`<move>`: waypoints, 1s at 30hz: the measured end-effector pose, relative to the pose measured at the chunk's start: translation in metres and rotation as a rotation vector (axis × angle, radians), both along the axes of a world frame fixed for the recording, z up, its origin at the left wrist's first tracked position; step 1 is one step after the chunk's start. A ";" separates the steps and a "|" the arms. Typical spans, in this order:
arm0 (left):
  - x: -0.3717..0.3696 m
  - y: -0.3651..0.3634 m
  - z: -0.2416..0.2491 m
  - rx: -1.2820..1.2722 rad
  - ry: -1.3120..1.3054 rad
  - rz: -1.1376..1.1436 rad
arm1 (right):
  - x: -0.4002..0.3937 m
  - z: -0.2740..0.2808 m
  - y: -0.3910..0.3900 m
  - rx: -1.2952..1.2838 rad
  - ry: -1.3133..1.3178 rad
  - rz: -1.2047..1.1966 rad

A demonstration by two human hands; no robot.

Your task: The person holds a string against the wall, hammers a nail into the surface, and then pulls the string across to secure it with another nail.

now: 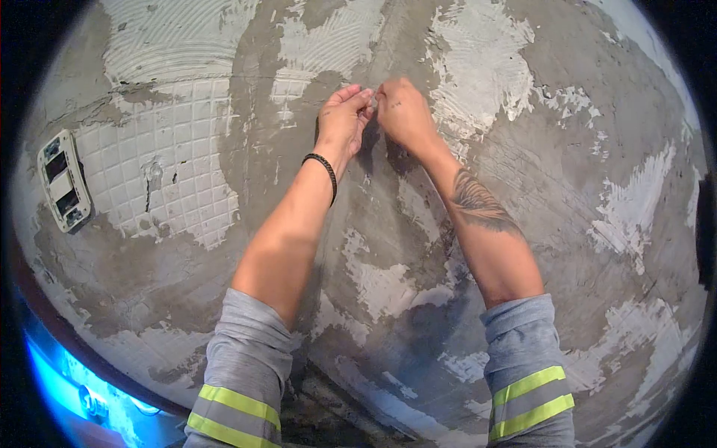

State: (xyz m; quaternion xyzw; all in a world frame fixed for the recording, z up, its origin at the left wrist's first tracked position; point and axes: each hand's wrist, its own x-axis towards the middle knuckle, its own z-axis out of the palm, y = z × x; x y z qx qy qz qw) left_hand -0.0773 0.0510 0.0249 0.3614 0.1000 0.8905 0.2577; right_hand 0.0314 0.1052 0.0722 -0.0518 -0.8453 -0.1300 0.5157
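My left hand (343,123) and my right hand (405,112) meet in front of a rough, patchy plastered wall (299,168), near the upper middle of the head view. Thumb and fingertips of each hand are pinched together, and the two pinches almost touch. Something small and pale shows between them, too tiny to name. A dark braided bracelet (323,166) circles my left wrist. Behind the hands runs a vertical groove-like strip of grey mortar; their shadows fall on it.
At the far left an uncovered rectangular switch or socket frame (84,190) is set in the wall. Beside it lies a pale patch with a grid imprint (190,142). Bright blue light (75,384) glows at the lower left, past the wall's dark edge.
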 end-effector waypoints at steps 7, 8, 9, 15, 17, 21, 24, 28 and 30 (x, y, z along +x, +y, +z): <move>0.002 -0.013 0.003 -0.080 0.021 0.093 | 0.004 0.005 -0.008 0.101 0.009 0.048; 0.003 -0.016 0.004 -0.138 0.049 0.184 | 0.003 0.007 -0.008 0.099 0.009 0.047; 0.006 -0.019 0.004 -0.145 0.049 0.183 | 0.003 0.008 -0.009 0.059 0.003 0.026; 0.017 -0.076 -0.017 -0.361 0.601 0.522 | 0.032 0.018 -0.031 -0.055 -0.301 0.151; 0.015 -0.103 -0.030 -0.450 0.682 0.571 | 0.040 0.016 -0.041 -0.108 -0.398 0.212; 0.034 -0.151 -0.062 -0.686 0.832 0.501 | 0.052 -0.001 -0.078 0.246 -0.571 -0.146; 0.053 -0.179 -0.085 -0.760 0.819 0.329 | 0.060 -0.020 -0.109 0.204 -0.651 -0.189; 0.071 -0.218 -0.104 -0.612 0.527 0.271 | 0.090 -0.013 -0.173 -0.391 -0.953 -0.199; 0.082 -0.239 -0.104 -0.568 0.473 0.290 | 0.109 -0.018 -0.187 -0.501 -0.981 -0.084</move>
